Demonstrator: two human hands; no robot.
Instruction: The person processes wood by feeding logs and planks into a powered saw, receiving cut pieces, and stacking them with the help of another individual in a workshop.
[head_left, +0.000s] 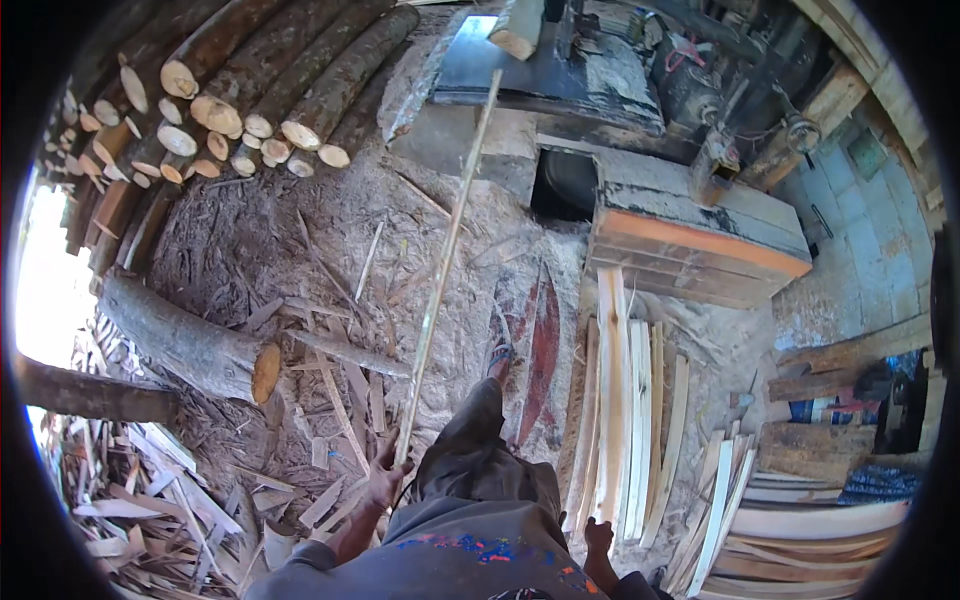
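My left hand (384, 478) is closed around the near end of a long, thin wooden strip (447, 255). The strip slants up and away, its far end by the front edge of a dark metal saw table (470, 75). Low on the right side of my body, my right hand (599, 538) hangs with its fingers curled, and nothing shows in it. Close beside that hand lie several long sawn boards (612, 400) on the dusty ground. One of my feet (501, 353) is stepping forward near a reddish, pointed patch (541, 350) on the ground.
Stacked round logs (330, 90) fill the far left, and a thick log (190, 335) lies nearer. Wood offcuts (170, 500) are heaped at the lower left. A block-like base with an orange edge (700, 240) stands ahead right, with machinery (700, 100) behind. More planks (810, 525) lie lower right.
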